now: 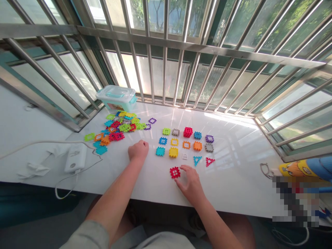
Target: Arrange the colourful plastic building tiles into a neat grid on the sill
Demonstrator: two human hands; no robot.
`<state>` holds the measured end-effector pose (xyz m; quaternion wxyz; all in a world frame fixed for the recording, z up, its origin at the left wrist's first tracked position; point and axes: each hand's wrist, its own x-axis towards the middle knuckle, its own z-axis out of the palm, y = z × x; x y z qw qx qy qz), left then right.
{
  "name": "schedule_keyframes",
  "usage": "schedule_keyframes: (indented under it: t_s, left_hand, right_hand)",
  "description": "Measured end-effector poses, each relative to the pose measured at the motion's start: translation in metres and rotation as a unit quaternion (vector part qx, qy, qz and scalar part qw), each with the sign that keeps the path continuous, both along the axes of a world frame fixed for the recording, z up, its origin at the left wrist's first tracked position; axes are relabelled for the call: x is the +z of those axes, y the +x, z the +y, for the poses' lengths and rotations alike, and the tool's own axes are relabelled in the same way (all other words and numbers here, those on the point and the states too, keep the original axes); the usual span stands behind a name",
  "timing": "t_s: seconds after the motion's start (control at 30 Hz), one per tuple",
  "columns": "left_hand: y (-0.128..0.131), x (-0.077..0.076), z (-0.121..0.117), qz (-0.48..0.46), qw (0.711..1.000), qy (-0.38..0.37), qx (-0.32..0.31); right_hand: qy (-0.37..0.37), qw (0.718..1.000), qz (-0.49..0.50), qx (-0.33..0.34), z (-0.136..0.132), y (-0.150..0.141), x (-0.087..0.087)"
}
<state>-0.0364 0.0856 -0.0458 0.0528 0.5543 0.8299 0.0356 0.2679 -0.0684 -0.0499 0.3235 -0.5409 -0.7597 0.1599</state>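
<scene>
My right hand (191,182) has its thumb and index finger at opposite edges of a red square interlocking tile (175,172) with a window pattern, which looks flat on the table. My left hand (138,149) is closed above the table, left of the rows; anything inside its curled fingers is hidden. Beyond my right hand are rows of tiles sorted by colour and kind, among them a red stack (187,132), a yellow tile (173,152), a small white tile (185,156), a blue triangle (197,160) and a red triangle (210,161).
A mixed heap of coloured tiles (124,127) lies at the back left, before a lidded clear tub (116,98). A white power strip (75,158) with cables and crumpled tissue (36,169) sit left. Metal bars line the back; a yellow-and-blue bottle (303,168) is at right.
</scene>
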Motion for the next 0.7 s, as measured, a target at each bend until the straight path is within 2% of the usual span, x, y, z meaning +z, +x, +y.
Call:
schedule_keyframes:
  t_s: [0.1,0.2,0.33,0.5,0.6,0.7]
  left_hand:
    - [0.000,-0.001,0.000,0.001,1.000,0.000,-0.001]
    - [0.000,-0.001,0.000,0.004,1.000,0.003,-0.001]
    - [0.000,-0.001,-0.001,0.008,1.000,0.005,-0.003]
    - [0.001,0.001,-0.001,0.008,1.000,-0.001,-0.001]
    - [0.002,0.004,-0.001,0.007,1.000,-0.003,0.000]
    - [0.003,0.005,-0.001,0.009,1.000,-0.001,0.000]
  right_hand:
    - [-0.003,0.998,-0.055,0.012,-0.002,-0.003,-0.005]
    - [0.001,0.997,-0.076,-0.006,-0.002,-0.009,-0.008]
    - [0.017,0.998,-0.065,-0.022,0.000,-0.014,-0.011]
    - [0.051,0.998,-0.023,-0.008,0.006,-0.009,-0.006]
    - [0.085,0.996,-0.008,-0.036,0.025,0.001,0.005]
    - [0.116,0.987,-0.016,-0.106,0.060,0.013,0.020]
